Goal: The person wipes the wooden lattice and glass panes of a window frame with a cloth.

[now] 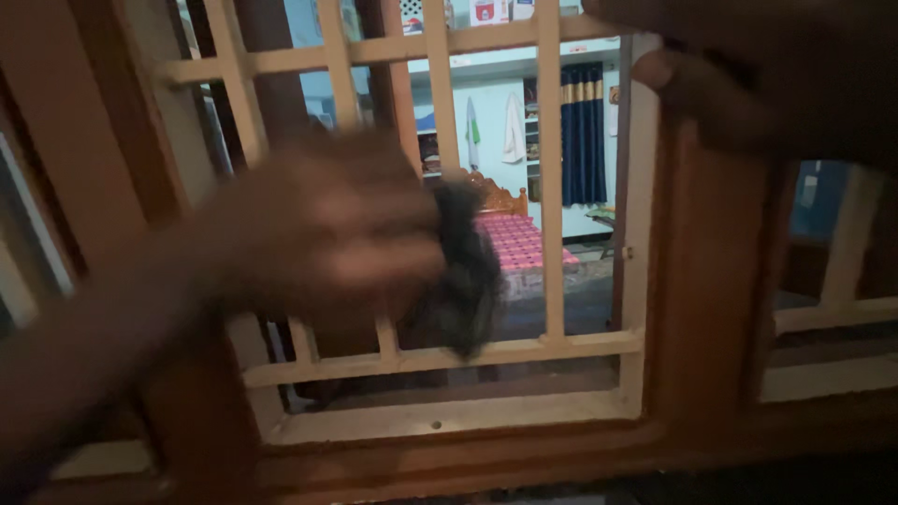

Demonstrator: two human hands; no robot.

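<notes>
1. Our left hand [327, 224] fills the near view, blurred, fingers clamped on a dark rag [463, 281].
2. The rag hangs against the cream window grille [552, 187], its lower end touching the bottom crossbar.
3. Our right hand [748, 84] sits top right by the brown frame [697, 281]; we cannot tell whether it grips.
4. Through the bars we see a bed [519, 243] and a blue curtain [583, 131].
</notes>
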